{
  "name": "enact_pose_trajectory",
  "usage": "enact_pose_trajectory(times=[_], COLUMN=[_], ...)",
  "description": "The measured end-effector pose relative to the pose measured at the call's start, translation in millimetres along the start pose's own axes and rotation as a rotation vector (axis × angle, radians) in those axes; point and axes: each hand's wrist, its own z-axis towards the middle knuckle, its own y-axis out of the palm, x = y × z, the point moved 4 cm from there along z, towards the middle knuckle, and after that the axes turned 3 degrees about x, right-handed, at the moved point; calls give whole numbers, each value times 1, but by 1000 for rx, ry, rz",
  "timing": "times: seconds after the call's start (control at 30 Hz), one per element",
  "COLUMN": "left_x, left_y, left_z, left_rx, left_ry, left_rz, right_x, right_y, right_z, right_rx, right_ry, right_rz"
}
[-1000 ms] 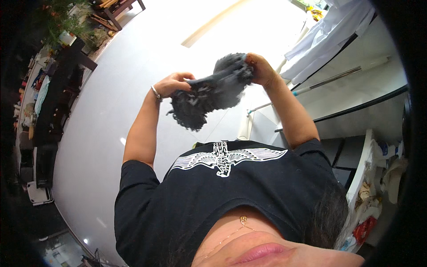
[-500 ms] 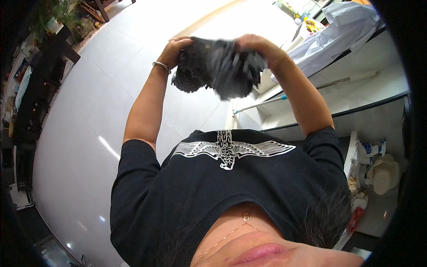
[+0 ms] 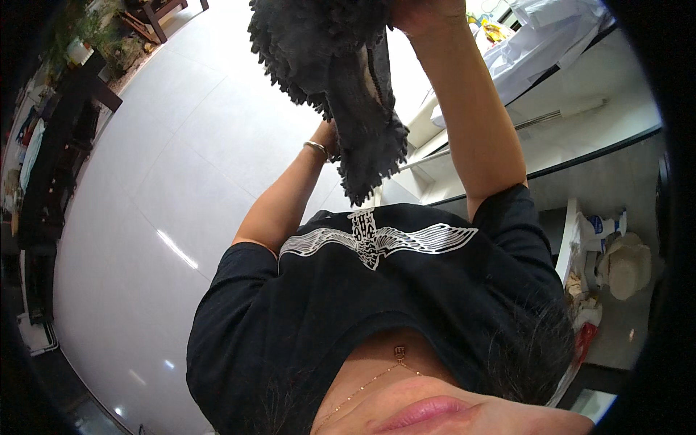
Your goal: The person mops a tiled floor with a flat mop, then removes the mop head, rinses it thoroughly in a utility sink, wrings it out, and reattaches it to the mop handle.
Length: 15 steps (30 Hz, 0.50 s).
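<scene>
At the left lay a glossy white tiled floor (image 3: 145, 217), and above it the person's left hand (image 3: 330, 138), a thin metal bangle (image 3: 315, 147) on its wrist, sat behind a shaggy dark grey microfibre cloth (image 3: 341, 65), its fingers hidden so their grip could not be told. The cloth hung near the top edge. Further right, the right hand (image 3: 424, 13) had its fingers clamped on the cloth's upper edge, beside a white countertop (image 3: 580, 138).

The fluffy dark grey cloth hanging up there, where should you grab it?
Grip the fluffy dark grey cloth along its bunched top edge, coming from above, where the right hand already clutches it. Its narrow tasselled end dangles loose below and would slip; the left hand sits behind that lower part.
</scene>
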Motion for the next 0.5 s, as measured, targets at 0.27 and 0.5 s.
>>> enact_pose_trajectory(times=[0.27,0.5], left_x=[17,22], left_y=[-8,8], left_z=[-13,-76], left_rx=[101,988], left_ry=[253,427], left_rz=[685,947], right_x=[-27,-23], right_y=[-22,-2], right_z=[-11,-14], right_rx=[79,-178], right_ry=[-138,-301], right_rz=[59,-421])
